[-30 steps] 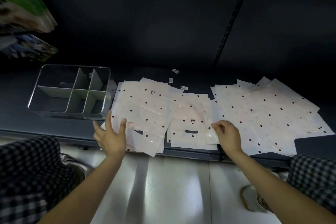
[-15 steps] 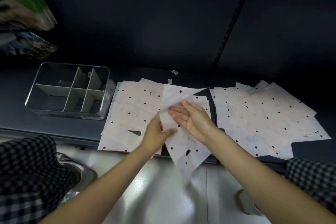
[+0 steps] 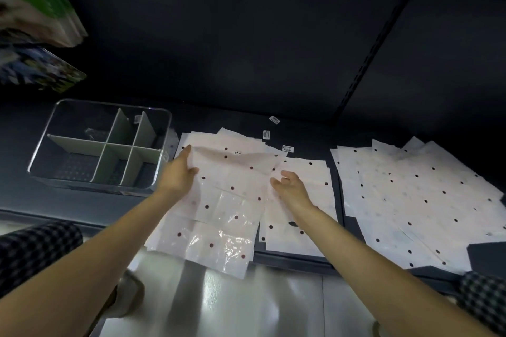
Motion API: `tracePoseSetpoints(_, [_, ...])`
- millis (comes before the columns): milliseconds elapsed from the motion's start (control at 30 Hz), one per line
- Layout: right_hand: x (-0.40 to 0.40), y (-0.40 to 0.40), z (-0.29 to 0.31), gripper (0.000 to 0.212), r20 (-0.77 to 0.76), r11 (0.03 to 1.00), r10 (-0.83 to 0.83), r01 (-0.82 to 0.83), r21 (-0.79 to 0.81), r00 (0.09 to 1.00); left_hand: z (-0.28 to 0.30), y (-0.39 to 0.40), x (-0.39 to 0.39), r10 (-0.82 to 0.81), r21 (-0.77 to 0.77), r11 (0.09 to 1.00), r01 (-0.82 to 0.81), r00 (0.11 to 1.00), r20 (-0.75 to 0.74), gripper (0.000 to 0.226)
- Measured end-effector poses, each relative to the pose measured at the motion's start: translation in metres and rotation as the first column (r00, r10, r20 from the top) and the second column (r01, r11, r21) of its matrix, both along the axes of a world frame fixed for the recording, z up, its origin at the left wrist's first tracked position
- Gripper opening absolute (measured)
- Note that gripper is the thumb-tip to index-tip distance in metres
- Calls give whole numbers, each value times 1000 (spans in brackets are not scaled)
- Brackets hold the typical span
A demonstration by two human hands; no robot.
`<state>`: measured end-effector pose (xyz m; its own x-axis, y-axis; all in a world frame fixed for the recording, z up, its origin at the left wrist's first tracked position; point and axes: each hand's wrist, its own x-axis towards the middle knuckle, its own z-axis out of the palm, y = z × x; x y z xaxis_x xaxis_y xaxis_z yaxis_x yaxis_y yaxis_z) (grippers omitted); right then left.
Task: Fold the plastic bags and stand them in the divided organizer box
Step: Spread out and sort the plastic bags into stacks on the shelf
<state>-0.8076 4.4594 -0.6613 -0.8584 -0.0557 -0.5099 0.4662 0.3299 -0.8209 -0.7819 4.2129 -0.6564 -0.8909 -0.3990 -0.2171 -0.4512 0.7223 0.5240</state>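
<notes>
Left hand (image 3: 179, 172) pinches the dotted bag (image 3: 223, 200) by its upper edge; right hand (image 3: 290, 186) hovers palm-up, fingers relaxed.

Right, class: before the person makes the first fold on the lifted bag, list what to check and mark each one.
1. Left hand grips the lifted bag at its left edge: ok.
2. Right hand has a grip on it: not ok, fingers relaxed beside it.
3. Bag lies flat: not ok, top edge raised.
4. Organizer box within reach, compartments free: ok.
5. Bag is a single one: cannot tell.
</notes>
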Motion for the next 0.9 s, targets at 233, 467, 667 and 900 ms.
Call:
tracePoseSetpoints(233, [-15,-18,-12,57,31,995,-70,68,70,997,-17,11,-3,-102,-87,991,103,995,8,61])
tracePoseSetpoints(467, [-24,-40,-2,57,24,1000,10,-10,-13,1000,-32,22,23,-223,-175,961,214,974,-36,58])
tracePoseSetpoints(667, [-22,-21,13,56,-104,954,295,-286,95,950,-29,50,37,-485,-268,849,456,873,-50,57])
tracePoseSetpoints(900, [-8,157,-9,57,-314,791,105,112,602,944,-42,82,52,-660,-304,642,704,709,249,61])
